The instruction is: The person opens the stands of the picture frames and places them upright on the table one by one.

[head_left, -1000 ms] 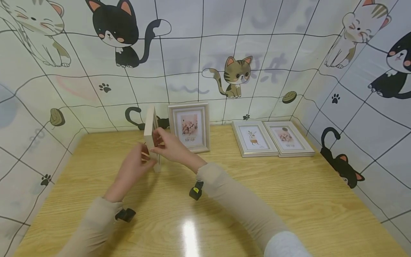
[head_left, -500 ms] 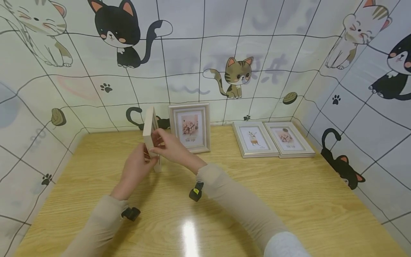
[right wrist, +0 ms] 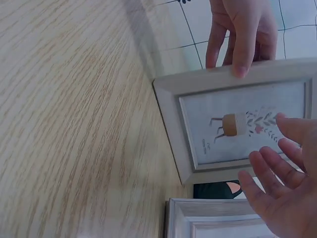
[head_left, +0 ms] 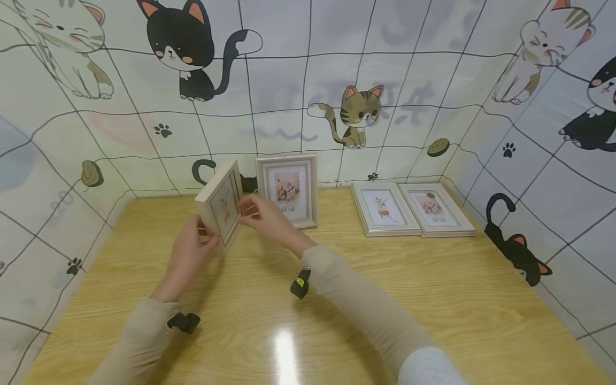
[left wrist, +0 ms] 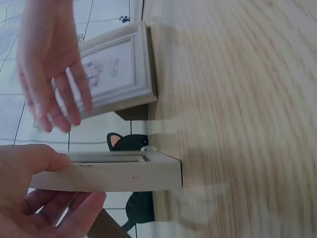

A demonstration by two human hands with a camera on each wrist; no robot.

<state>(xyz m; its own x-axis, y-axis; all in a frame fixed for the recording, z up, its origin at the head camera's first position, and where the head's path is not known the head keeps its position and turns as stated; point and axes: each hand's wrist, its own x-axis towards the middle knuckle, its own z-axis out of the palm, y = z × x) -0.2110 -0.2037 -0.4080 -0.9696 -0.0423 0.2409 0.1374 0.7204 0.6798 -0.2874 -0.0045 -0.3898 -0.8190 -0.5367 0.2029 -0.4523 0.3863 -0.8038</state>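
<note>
Left of centre in the head view, a pale wooden picture frame [head_left: 220, 206] with a potted-plant print stands tilted on the table [head_left: 433, 289]. The left hand [head_left: 185, 256] grips its edge; the right hand [head_left: 262, 216] hovers beside it, fingers loosely spread.

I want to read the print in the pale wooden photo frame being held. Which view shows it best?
The right wrist view: the pale wooden photo frame faces it, showing a potted-plant print. The left wrist view sees only its edge; the head view shows it small and angled.
</note>
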